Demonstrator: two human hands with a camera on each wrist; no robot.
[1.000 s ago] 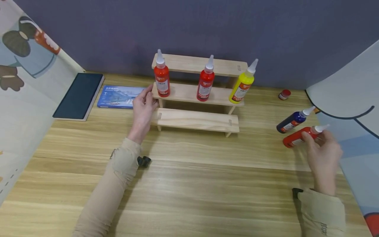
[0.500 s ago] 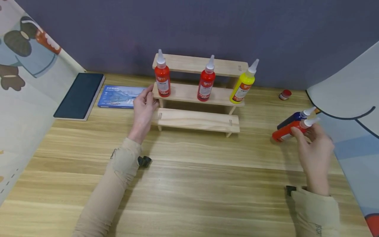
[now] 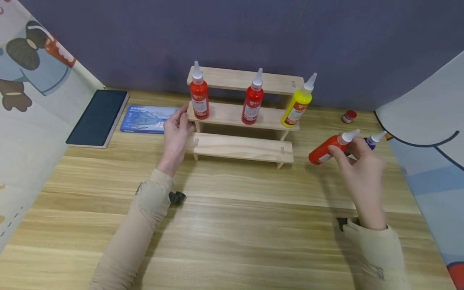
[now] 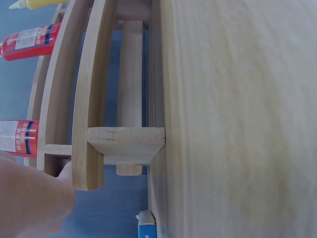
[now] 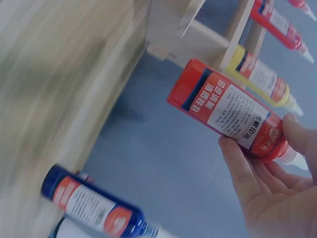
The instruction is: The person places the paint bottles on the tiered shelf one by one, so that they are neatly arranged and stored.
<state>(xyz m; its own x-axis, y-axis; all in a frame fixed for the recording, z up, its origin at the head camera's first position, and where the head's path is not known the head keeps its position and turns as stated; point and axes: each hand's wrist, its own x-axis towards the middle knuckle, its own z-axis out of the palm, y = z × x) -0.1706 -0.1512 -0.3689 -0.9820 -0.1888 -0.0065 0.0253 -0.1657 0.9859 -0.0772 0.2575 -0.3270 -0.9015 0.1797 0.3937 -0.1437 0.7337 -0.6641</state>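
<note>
My right hand (image 3: 362, 173) grips a red ink bottle (image 3: 324, 150) with a white pointed cap, held tilted above the table. In the right wrist view the thumb and fingers are round the neck end of that bottle (image 5: 228, 111). A dark blue bottle (image 5: 94, 203) stands behind the hand, mostly hidden in the head view. My left hand (image 3: 176, 133) holds the left end of a three-tier wooden shelf (image 3: 239, 146). On the middle tier stand a red bottle (image 3: 199, 100) at left, another red bottle (image 3: 252, 102), and a yellow bottle (image 3: 297, 106) at right.
Left of the shelf lie a blue box (image 3: 146, 119) and a dark notebook (image 3: 98, 118). A small red-lidded jar (image 3: 349, 116) stands at the back right. The bottom tier and top tier (image 3: 246, 78) carry no bottles. A dark partition (image 3: 232, 32) rises behind.
My right hand has lifted the red bottle and carried it left, past the dark blue bottle toward the shelf. The left hand stays at the shelf's left end.
</note>
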